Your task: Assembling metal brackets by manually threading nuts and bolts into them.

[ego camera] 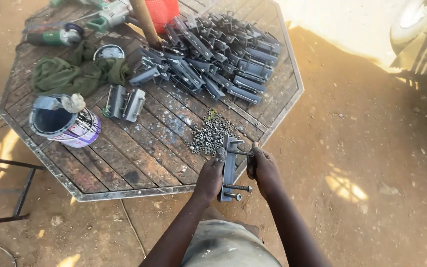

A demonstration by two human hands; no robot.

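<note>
Left hand (210,174): fingers closed around the grey metal bracket (229,165), gripping its left side.
Right hand (263,168): fingers closed on a bolt (240,153) protruding from the bracket's upper end.
Bracket position: held upright at the near edge of the desk (139,190); two more bolts project near its lower end.
Nuts (212,132): loose pile on the desk, just beyond the bracket.
Bracket stack (213,54): far side of the desk.
Paint can (65,123): left side, open.

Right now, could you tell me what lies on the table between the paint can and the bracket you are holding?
In the head view, bare wooden planks span between the paint can and the bracket; the pile of nuts sits just above that line.
</note>
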